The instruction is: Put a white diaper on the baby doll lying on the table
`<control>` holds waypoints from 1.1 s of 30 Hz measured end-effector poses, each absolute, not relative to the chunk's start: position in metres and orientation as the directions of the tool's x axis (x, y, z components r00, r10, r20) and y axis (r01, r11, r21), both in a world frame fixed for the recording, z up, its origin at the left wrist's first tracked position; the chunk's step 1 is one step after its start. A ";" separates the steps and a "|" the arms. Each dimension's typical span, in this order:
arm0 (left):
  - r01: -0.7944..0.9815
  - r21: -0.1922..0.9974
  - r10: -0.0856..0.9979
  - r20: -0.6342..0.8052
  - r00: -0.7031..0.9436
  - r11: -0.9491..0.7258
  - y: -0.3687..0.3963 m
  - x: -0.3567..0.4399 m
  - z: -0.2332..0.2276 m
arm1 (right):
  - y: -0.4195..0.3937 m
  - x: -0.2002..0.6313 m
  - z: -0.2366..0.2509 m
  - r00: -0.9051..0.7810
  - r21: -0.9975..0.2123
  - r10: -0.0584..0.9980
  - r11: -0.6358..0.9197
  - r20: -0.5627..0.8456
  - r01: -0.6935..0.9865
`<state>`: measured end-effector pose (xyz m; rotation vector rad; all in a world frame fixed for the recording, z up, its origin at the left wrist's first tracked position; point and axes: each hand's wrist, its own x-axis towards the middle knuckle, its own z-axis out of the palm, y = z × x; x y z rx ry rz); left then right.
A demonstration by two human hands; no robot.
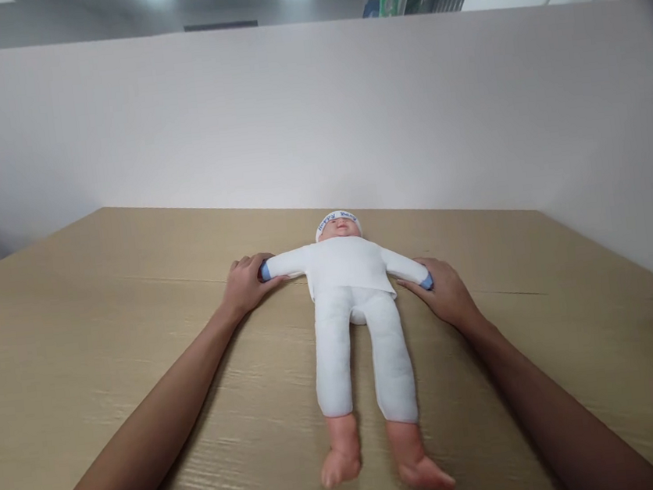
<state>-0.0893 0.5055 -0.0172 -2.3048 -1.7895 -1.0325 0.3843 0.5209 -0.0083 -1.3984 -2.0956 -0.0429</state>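
Observation:
A baby doll (348, 266) in a white top and white trousers lies on its back, its feet bare and pointing toward me. Its white cap (337, 217) carries blue lettering. Both doll arms stretch out sideways and end in blue cuffs. My left hand (249, 282) is closed around the cuffed end of the doll arm on the left side. On the other side, my right hand (442, 288) grips the opposite cuffed end, thumb below it. The doll's hands are hidden inside my grasp or the cuffs.
Beneath the doll is a wide wood-grain table (193, 417). A pale partition wall (311, 113) rises behind its far edge and continues along the right side. Beyond the wall, ceiling lights and a dark-framed window show.

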 end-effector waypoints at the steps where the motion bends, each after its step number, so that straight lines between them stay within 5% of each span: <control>1: 0.877 0.353 0.847 0.521 0.105 -0.326 0.509 -0.090 -0.018 | 0.524 0.386 -0.011 -0.249 -0.284 0.824 0.434 0.510 0.855; 9: 0.873 0.364 0.865 0.487 0.120 -0.326 0.516 -0.098 -0.026 | 0.531 0.404 -0.032 -0.214 -0.200 0.834 0.356 0.509 0.913; 33: 0.847 0.390 0.864 0.481 0.147 -0.361 0.501 -0.109 -0.028 | 0.521 0.408 -0.030 -0.250 -0.255 0.792 0.449 0.557 0.856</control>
